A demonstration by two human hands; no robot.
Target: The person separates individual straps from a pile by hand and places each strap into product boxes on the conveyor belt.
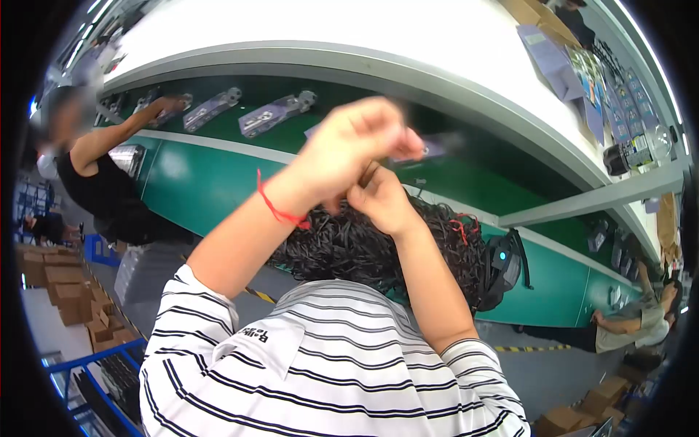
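My left hand (pixel 357 142), with a red string at the wrist, is raised over the green bench with its fingers curled; what it holds, if anything, is too small to tell. Just below and to the right, my right hand (pixel 382 200) is closed in a pinch close to a thin dark strand. Beneath both hands lies a large heap of black straps or cords (pixel 349 247), with a red tie (pixel 462 227) at its right. Purple packaged items (pixel 273 115) lie in a row on the dark green belt behind, one partly hidden by my left hand.
A white shelf (pixel 306 22) runs above the belt, with a slanted metal brace (pixel 582 202) at right. A black device with a blue light (pixel 502 256) stands beside the heap. One person (pixel 95 175) reaches over the belt at left; another (pixel 641 320) is at far right.
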